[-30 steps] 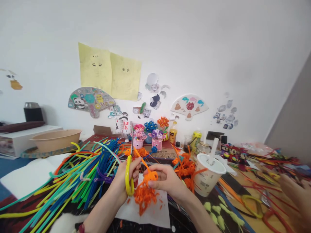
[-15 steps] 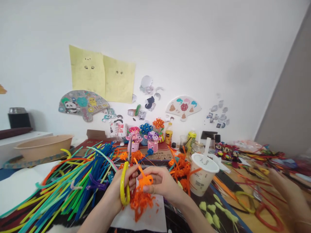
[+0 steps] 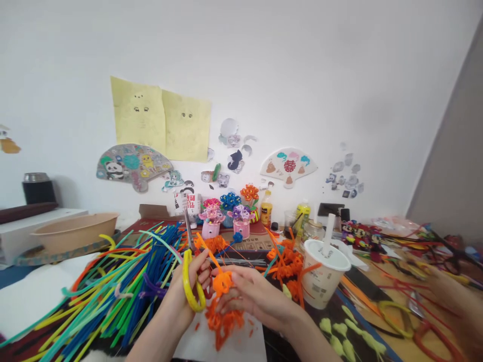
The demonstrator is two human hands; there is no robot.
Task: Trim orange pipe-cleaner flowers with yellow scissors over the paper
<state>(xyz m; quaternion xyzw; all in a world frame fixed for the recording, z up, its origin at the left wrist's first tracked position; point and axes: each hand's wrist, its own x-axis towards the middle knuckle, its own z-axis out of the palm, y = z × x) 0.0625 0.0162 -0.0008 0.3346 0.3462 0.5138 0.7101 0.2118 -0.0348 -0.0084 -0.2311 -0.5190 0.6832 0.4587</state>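
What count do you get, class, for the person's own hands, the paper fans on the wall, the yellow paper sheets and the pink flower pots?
Own hands: 2 (left hand, right hand)
Paper fans: 2 (panda fan, red-motif fan)
Yellow paper sheets: 2 (left sheet, right sheet)
Pink flower pots: 2 (left pot, right pot)
Total: 8
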